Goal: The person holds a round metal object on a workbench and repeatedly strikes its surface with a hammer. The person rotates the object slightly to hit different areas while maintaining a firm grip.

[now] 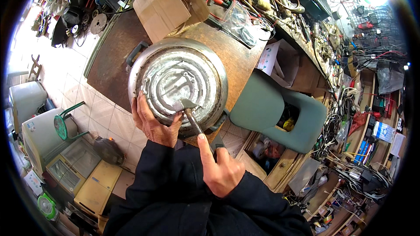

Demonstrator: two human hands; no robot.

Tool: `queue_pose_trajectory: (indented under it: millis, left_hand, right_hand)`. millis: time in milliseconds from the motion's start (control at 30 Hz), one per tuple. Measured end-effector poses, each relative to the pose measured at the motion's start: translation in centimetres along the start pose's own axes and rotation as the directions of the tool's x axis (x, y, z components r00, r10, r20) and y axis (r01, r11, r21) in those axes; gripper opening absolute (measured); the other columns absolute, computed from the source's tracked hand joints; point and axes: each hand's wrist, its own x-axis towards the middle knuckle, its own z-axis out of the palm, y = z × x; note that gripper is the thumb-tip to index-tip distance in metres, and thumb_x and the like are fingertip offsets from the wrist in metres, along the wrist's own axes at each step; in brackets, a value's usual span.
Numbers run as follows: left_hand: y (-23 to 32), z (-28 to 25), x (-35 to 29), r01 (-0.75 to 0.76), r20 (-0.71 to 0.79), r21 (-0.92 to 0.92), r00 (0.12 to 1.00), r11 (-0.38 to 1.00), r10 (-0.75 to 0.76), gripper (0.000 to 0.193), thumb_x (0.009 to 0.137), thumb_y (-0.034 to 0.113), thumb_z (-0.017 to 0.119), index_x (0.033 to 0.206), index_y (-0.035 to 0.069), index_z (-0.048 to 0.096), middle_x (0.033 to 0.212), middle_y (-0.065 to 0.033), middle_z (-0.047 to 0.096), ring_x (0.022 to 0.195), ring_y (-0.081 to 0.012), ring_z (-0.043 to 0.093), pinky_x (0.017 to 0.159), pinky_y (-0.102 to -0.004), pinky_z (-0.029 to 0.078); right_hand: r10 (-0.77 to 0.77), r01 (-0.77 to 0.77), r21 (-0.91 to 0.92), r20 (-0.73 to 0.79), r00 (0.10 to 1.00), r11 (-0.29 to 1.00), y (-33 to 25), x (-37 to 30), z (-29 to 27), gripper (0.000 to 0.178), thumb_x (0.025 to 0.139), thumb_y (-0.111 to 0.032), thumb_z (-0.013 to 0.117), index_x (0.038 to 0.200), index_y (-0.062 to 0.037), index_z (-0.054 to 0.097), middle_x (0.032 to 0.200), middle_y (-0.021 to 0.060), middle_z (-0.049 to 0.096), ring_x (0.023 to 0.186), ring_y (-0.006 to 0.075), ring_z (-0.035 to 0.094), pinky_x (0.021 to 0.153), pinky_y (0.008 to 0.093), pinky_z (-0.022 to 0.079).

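A large round metal pan (214, 70) with dark side handles lies on the brown table, its face ringed by raised, whitish, worn metal coils. My left hand (155, 124) rests on its near left edge, fingers stretched apart and the thumb close to a hammer's head. That hammer (187, 104) has a small wedge-like grey head and a worn, rusty-looking handle. Its head is over the near part of the coiled face; whether it touches the metal I cannot tell. My right hand (222, 170) is closed round the handle, index finger laid along it.
A cardboard box (161, 8) stands behind the pan on the brown table (105, 65). Tangled cables and tools crowd the bench at the back and right. A green plastic chair (258, 100) is at the table's right. A green stool (61, 124) and cabinets stand left.
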Motion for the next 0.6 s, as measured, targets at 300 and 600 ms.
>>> queue_pose_trajectory:
  millis: [300, 600]
  left_hand:
    - [0.3, -0.1, 0.3, 0.016, 0.02, 0.005, 1.0, 1.0, -0.016, 0.118, 0.083, 0.072, 0.08, 0.162, -0.001, 0.032, 0.157, -0.0223, 0.049, 0.15, -0.0486, 0.037, 0.128, -0.0557, 0.024]
    - [0.4, -0.5, 0.4, 0.042, 0.026, -0.016, 0.999, 0.999, -0.041, 0.116, 0.083, 0.071, 0.08, 0.162, 0.0, 0.034, 0.161, -0.0211, 0.045, 0.152, -0.0478, 0.032, 0.128, -0.0551, 0.023]
  right_hand:
    - [0.046, -0.047, 0.046, 0.019, 0.999, 0.998, 0.3, -0.2, 0.5, 0.069, 0.086, -0.005, 0.069, 0.155, -0.0059, 0.059, 0.074, 0.0062, 0.045, 0.048, 0.0142, 0.047, 0.043, 0.0296, 0.041]
    - [0.141, -0.112, 0.245, -0.104, 0.985, 0.963, 0.4, -0.8, 0.9, 0.069, 0.085, 0.0, 0.075, 0.153, -0.0048, 0.061, 0.071, 0.0078, 0.045, 0.046, 0.021, 0.048, 0.044, 0.0351, 0.044]
